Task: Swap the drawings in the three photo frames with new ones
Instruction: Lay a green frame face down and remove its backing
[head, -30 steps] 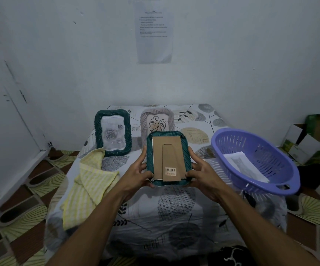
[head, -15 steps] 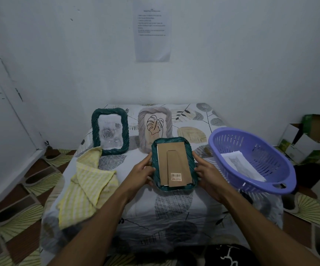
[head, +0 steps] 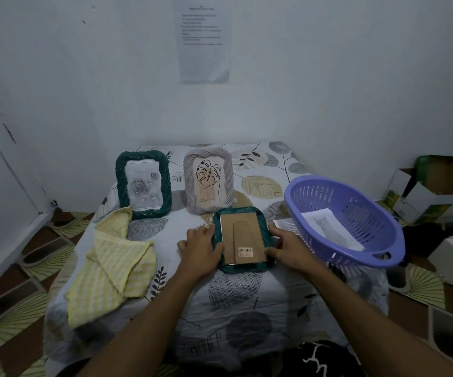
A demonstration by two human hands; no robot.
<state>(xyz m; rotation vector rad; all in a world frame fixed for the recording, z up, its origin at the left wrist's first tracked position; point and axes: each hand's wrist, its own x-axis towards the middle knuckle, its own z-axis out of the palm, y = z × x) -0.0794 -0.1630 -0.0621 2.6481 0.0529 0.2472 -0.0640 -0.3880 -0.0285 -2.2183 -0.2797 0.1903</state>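
A dark green frame [head: 243, 239] lies face down on the patterned table [head: 247, 300], its brown cardboard back and barcode sticker up. My left hand [head: 202, 247] grips its left edge and my right hand [head: 288, 247] grips its right edge. Behind it two frames stand upright: a dark green one with a grey rose drawing [head: 143, 185] at the left and a grey one with a leaf line drawing [head: 208, 183] beside it. A purple basket [head: 342, 221] at the right holds a paper drawing [head: 328, 229].
A yellow striped cloth [head: 111, 265] lies crumpled on the table's left side. A sheet of paper [head: 282, 223] pokes out from under the basket. Cardboard boxes [head: 432, 186] sit on the floor at the right. A printed notice [head: 205, 39] hangs on the wall behind.
Both hands have lowered the face-down green frame from mid-air onto the table, a little to the right. The two standing frames, cloth and basket have not moved.
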